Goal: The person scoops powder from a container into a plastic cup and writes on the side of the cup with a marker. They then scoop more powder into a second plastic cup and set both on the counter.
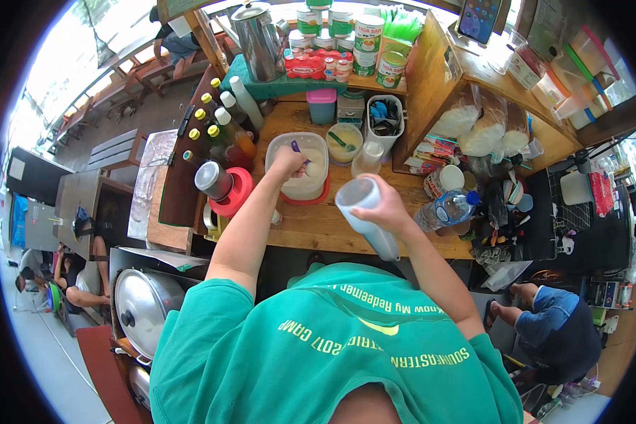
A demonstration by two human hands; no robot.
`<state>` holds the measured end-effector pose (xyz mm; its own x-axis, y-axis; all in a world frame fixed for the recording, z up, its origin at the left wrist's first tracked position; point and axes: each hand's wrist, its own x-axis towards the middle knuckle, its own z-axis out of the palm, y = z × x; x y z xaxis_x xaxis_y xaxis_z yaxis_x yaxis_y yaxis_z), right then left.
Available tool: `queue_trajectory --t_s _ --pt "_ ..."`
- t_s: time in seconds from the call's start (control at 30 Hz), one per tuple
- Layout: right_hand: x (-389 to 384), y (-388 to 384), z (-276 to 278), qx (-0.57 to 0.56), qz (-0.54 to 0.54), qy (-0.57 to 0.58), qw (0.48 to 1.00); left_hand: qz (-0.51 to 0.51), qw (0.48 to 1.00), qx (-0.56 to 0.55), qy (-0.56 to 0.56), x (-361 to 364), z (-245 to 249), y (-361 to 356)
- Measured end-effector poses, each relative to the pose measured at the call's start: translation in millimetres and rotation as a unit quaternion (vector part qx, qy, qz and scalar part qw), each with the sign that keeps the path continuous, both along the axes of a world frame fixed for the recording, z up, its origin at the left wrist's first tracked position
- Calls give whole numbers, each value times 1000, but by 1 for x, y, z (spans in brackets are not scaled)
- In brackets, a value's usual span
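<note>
My left hand (290, 164) is closed on a spoon with a purple handle (295, 146), over a square clear tub (272, 146) of whitish contents. The spoon's lower end is hard to make out. In my right hand (387, 209) is a tall translucent plastic cup (357, 194), tilted, its mouth toward the upper left. Beside the tub stands a round container (344, 134) with a pale filling and a green spoon (340, 141). A clear cup (369, 153) sits close to my right hand. A red lid (318, 200) shows under the tub.
Bottles with yellow caps (206, 116) line the counter's left side. Cans (367, 35) and a metal pitcher (258, 46) occupy the raised shelf. A water bottle (449, 208) stands at right. A large lidded pot (145, 311) is at lower left. A person (558, 328) crouches at right.
</note>
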<state>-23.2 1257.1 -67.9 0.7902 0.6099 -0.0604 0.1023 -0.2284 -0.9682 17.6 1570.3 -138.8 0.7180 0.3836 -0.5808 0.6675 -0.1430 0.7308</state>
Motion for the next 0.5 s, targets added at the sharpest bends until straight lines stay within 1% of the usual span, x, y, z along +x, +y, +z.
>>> queue_trajectory --t_s 0.03,0.07,0.1,0.13,0.17,0.2,0.27,0.3,0.33,0.37,0.4,0.43,0.47,0.5 --pt "5 17 -1 -31 -14 -4 999 34 998 -40 -16 -3 7 6" --pt "10 32 -1 -61 -28 -9 998 35 998 -39 -18 -8 17 10" --pt "13 46 -2 -60 -28 -10 998 63 994 -77 -43 -14 25 14" --pt "17 58 -2 -82 -35 -29 996 90 987 -116 -69 -19 32 17" --pt "20 67 -4 -105 -43 -47 992 94 978 -158 -100 -23 27 24" --pt "24 74 -11 -106 -47 -47 992 90 978 -159 -101 -29 34 24" --pt "30 87 -21 -144 -49 -106 983 64 954 -231 -180 -43 44 23" --pt "32 90 -19 -134 -39 -88 986 30 941 -252 -222 -49 44 22" --pt "32 93 -21 -134 -42 -86 986 27 942 -252 -220 -56 40 16" --pt "33 95 -26 -125 -48 -94 987 -85 946 -69 -306 -66 51 1" --pt "34 96 -29 -115 -54 -103 986 -192 898 117 -377 -75 63 -11" --pt "35 96 -29 -116 -56 -103 986 -236 822 216 -471 -81 74 -18" --pt "34 94 -29 -114 -56 -102 987 -238 822 214 -471 -79 76 -21" --pt "33 92 -29 -113 -56 -101 987 -183 839 204 -470 -77 76 -23"
